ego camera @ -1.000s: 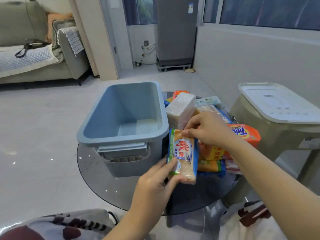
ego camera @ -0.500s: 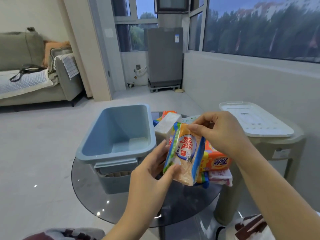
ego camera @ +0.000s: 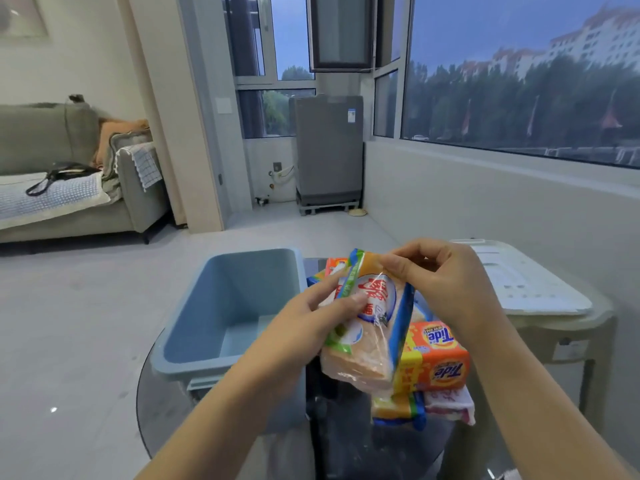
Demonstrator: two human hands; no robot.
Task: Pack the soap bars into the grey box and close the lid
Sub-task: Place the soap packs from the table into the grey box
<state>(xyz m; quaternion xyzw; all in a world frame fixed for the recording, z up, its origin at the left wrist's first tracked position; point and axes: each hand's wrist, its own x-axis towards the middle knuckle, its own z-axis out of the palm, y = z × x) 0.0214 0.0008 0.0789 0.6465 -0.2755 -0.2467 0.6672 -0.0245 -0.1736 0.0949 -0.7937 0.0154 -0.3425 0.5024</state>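
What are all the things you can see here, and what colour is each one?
Grey box: one, blue-grey, open and empty, on the table's left side.
Held soap pack: one, peach bars in clear wrap with blue and green edges, held above the table.
Tide soap bar: one, orange and yellow, on the pile at right.
Other soap packs: several, mixed colours, partly hidden, count unclear.
Glass table: one, dark and round.
Lid: one, white, on a beige stool at right.
Sofa: one, grey-green, far left.
Left hand: holds the pack's left edge.
Right hand: pinches the pack's top.
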